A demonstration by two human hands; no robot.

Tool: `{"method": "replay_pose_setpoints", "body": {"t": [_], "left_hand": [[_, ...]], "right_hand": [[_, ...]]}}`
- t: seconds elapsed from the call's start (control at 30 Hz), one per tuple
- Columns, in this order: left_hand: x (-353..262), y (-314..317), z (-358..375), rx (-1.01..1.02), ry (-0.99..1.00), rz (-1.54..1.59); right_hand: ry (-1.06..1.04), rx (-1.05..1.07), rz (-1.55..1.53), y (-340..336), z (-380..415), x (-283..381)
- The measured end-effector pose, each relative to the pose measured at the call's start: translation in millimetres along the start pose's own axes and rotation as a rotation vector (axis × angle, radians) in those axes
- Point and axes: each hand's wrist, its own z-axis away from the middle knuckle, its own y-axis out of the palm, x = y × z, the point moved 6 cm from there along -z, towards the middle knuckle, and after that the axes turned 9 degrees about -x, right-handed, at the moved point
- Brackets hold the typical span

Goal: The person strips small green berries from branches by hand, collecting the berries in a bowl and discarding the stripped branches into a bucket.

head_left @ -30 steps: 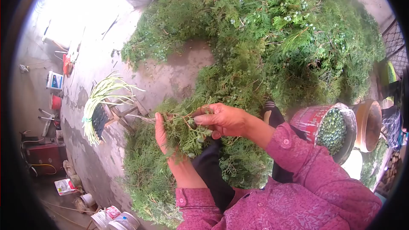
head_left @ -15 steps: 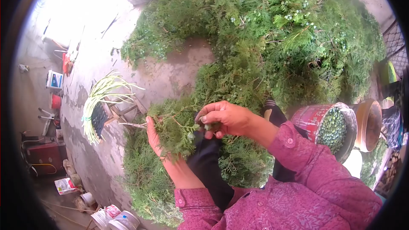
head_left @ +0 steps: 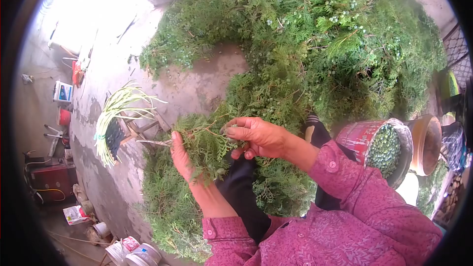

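Shifted slightly left and farther out since half a second earlier, the fingertips of the right hand are being held at the right edge of a leafy branch, while the left hand is being kept in nearly the same place.

Nearest, a pink shirt is being worn over dark trousers. Between the hands the branch is being held up, grasped by the left one, its bare stem being left to stick out leftward past the thumb. At the right hand, thumb and forefinger are being kept close in a pinch; whether anything is being gripped between them cannot be told.

Below, the floor is being partly covered by cut greenery. To the right, green berries are being held in a red bucket, just beside a brown pot. To the left, pale green stalks are being supported by a stool. Farthest, ground is being hidden under a broad leafy heap.
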Motion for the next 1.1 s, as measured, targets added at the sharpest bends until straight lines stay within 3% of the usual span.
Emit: {"method": "replay_pose_setpoints", "body": {"t": [0.2,0.43,0.6,0.67,0.77,0.8,0.83,0.9,0.93,1.0,1.03,1.07,1.1], "left_hand": [[-1,4,3,0.043,0.025,-0.032],[-3,2,4,-0.002,0.052,-0.049],[6,2,-2,0.056,-0.036,-0.036],[18,-14,-13,0.040,-0.127,0.056],[29,-22,-8,0.060,-0.256,0.172],[34,-23,-1,0.081,-0.308,0.173],[35,-26,6,0.085,-0.309,0.184],[35,-29,22,0.131,-0.231,0.152],[42,-34,24,0.207,-0.245,0.138],[49,-37,34,0.305,-0.300,0.221],[51,-34,45,0.399,-0.354,0.285],[52,-34,52,0.250,-0.332,0.279],[49,-31,62,0.252,-0.333,0.290]], "right_hand": [[-0.162,-0.067,-0.152,-6,-5,5],[-0.146,0.019,-0.168,1,1,9],[-0.215,0.154,-0.158,9,10,17],[-0.296,0.105,-0.145,2,32,29],[-0.710,-0.282,-0.212,-59,123,72],[-0.848,-0.483,-0.100,-77,165,83],[-0.949,-0.526,-0.099,-94,204,87],[-1.158,-1.041,0.222,-132,294,82],[-1.156,-1.226,0.426,-156,336,76],[-0.949,-1.695,0.868,-185,392,55],[-0.895,-1.783,1.318,-223,408,40],[-0.552,-1.817,1.673,-225,409,22],[-0.715,-1.571,1.862,-263,418,-2]]}}
